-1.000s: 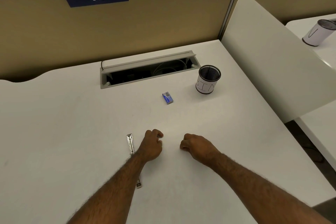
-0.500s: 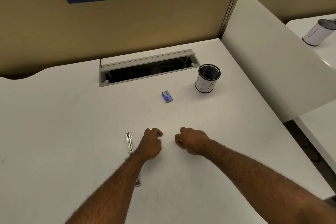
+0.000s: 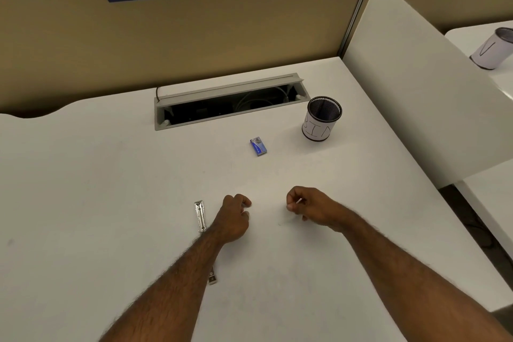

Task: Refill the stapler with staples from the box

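A slim metal stapler lies opened flat on the white desk. Its middle is hidden under my left forearm, and its near end shows below the arm. My left hand rests as a loose fist just right of the stapler, with nothing in it. My right hand is curled a hand's width to the right, thumb and forefinger pinched together. A pale sliver shows at those fingertips; I cannot tell what it is. The small blue staple box lies closed farther back, beyond both hands.
A black mesh cup labelled BIN stands right of the box. An open cable trough runs along the back of the desk under a tan partition. A white divider panel borders the right side, with the desk edge below it.
My right hand has shifted slightly left and turned, so its pinched fingertips now face up and left. The left hand and the stapler have stayed put.
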The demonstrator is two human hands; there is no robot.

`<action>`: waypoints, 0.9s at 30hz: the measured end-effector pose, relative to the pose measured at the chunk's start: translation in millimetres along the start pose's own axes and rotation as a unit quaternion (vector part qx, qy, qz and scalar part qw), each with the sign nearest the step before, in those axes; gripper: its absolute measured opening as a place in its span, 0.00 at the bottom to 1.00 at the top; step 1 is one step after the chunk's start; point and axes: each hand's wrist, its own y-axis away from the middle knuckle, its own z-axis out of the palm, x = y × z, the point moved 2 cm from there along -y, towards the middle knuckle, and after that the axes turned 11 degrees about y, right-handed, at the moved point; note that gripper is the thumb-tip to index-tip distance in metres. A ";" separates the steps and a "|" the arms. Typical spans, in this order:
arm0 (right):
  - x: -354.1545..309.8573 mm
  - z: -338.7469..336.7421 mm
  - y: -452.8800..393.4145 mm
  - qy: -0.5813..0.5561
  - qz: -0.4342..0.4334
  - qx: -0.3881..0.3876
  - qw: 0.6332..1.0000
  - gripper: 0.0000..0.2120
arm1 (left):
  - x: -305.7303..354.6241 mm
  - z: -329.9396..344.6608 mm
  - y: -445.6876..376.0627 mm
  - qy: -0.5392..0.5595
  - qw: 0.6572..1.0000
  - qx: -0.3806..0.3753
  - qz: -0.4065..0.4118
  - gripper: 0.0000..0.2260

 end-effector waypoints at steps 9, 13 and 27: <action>4.7 23.2 -7.4 0.162 0.040 0.023 0.986 0.08 | 0.8 -0.3 -0.6 0.000 1.000 -0.003 -0.008 0.11; 2.8 30.1 -15.2 0.297 0.100 -0.007 0.950 0.14 | 1.5 -0.5 0.5 0.000 1.000 -0.005 -0.008 0.11; -28.6 19.6 -46.9 0.412 0.199 -0.067 0.887 0.20 | 5.2 1.0 0.2 -0.029 0.999 -0.005 -0.018 0.11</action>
